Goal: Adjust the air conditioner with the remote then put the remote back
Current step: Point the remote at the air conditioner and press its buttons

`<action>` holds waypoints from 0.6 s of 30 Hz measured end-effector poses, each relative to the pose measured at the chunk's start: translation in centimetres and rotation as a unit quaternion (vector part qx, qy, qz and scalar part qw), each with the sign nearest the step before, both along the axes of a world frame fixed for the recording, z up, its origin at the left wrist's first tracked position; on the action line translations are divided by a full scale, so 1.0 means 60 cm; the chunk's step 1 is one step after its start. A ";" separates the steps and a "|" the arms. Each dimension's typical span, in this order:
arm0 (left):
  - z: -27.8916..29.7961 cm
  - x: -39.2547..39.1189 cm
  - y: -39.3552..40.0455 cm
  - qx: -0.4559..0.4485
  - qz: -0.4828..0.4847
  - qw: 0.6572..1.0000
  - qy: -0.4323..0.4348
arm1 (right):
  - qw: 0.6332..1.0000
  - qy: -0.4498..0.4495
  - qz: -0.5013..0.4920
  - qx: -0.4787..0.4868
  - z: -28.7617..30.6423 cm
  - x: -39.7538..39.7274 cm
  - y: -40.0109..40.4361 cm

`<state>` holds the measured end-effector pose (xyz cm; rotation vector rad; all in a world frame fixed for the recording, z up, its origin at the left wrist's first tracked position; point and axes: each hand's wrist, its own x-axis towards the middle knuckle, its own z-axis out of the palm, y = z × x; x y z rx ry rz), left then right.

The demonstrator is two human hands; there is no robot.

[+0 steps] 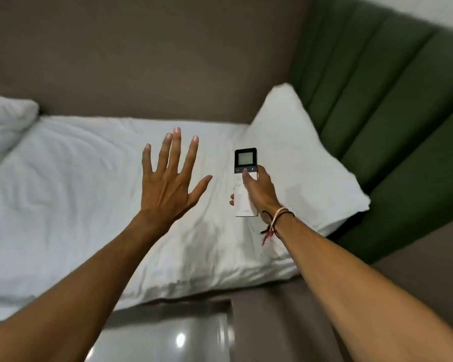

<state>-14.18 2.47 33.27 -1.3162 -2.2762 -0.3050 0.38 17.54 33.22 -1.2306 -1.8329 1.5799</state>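
A slim white remote with a dark-framed screen at its top is gripped in my right hand, held upright above the bed. My thumb rests on the round button just under the screen. Thread bracelets circle that wrist. My left hand hovers to the left of the remote, palm down, fingers spread wide, holding nothing. No air conditioner is in view.
A white bed with rumpled sheets lies below both hands. A white pillow leans against a green padded headboard at right. Another pillow sits far left. A glossy grey surface lies near the bottom.
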 end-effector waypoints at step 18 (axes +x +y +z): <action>0.630 -0.173 -0.307 0.110 0.157 0.968 0.164 | 0.932 0.293 0.198 0.075 0.651 -0.231 -0.247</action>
